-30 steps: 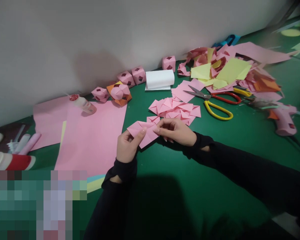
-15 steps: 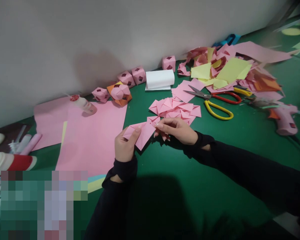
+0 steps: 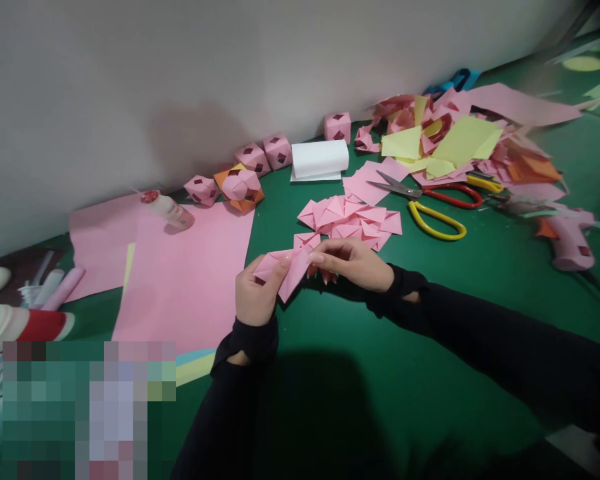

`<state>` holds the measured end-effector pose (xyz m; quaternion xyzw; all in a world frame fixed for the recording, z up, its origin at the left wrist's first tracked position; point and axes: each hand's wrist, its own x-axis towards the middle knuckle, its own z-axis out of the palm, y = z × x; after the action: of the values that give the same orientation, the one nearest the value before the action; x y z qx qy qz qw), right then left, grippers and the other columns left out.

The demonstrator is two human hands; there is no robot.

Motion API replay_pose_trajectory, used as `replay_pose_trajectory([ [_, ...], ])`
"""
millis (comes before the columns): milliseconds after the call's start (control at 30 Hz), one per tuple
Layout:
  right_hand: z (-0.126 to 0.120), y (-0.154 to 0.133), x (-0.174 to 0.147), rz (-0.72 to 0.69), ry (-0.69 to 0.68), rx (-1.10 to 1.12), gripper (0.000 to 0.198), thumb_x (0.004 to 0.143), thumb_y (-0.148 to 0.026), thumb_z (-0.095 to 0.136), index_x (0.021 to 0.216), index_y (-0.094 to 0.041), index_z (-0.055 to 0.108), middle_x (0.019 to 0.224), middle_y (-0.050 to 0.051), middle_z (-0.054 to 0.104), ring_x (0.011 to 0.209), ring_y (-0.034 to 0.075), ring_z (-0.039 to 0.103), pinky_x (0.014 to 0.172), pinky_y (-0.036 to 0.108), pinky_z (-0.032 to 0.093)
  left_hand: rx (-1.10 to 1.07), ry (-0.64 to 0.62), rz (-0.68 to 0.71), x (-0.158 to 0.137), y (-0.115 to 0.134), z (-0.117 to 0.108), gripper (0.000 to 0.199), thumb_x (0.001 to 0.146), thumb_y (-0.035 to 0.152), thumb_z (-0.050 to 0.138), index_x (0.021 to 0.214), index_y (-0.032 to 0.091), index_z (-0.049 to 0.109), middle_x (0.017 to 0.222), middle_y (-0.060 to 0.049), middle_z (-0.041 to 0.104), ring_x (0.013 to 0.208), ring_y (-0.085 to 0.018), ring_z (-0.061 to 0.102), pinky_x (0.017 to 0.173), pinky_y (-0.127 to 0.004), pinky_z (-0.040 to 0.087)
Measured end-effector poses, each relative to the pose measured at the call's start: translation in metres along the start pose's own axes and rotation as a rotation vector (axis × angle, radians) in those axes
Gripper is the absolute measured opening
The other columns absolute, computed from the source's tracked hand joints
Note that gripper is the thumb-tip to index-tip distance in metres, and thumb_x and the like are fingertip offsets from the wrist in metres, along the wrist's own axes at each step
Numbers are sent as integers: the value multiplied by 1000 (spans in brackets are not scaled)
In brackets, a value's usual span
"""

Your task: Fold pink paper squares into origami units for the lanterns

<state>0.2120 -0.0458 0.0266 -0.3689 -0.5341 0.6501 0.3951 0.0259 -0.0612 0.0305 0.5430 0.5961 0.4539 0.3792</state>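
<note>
Between my two hands is a folded pink paper piece (image 3: 294, 275), held just above the green table. My left hand (image 3: 258, 291) pinches its left side, thumb on top and the other fingers beneath. At the right corner, my right hand (image 3: 353, 263) grips the paper between thumb and fingertips; its lower fingers curl underneath. Right behind my hands lies a heap of folded pink paper pieces (image 3: 353, 219). Scissors (image 3: 414, 194) with one red and one yellow handle rest open to the right of that heap.
Pink paper sheets (image 3: 185, 280) lie at left, with a small bottle (image 3: 167, 210) on them. Pink folded paper balls (image 3: 277, 151) and a white folded card (image 3: 320, 159) line the wall. Paper scraps (image 3: 455, 140) pile at back right, near a pink glue gun (image 3: 570, 237). A cup (image 3: 25, 327) stands far left.
My left hand has shifted slightly right, closer to my right hand. The pink paper between them now bends more and looks narrower. My right hand has barely moved.
</note>
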Motion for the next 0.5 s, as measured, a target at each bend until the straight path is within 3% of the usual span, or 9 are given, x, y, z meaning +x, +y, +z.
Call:
replay_pose_trajectory([
  [300, 3, 0, 0, 5, -56, -32, 31, 75, -45, 75, 79, -16, 67, 75, 1, 69, 56, 8, 57, 53, 21, 46, -2, -24, 17, -5, 8, 2, 27, 76, 42, 73, 83, 16, 77, 64, 0, 66, 58, -12, 54, 51, -22, 41],
  [500, 5, 1, -1, 21, -40, -145, 36, 72, -47, 78, 68, -15, 60, 55, -3, 57, 50, 7, 49, 48, 21, 36, -2, -97, 43, -7, 12, 1, 23, 76, 39, 72, 72, 16, 72, 56, 3, 56, 50, -9, 45, 46, -21, 35],
])
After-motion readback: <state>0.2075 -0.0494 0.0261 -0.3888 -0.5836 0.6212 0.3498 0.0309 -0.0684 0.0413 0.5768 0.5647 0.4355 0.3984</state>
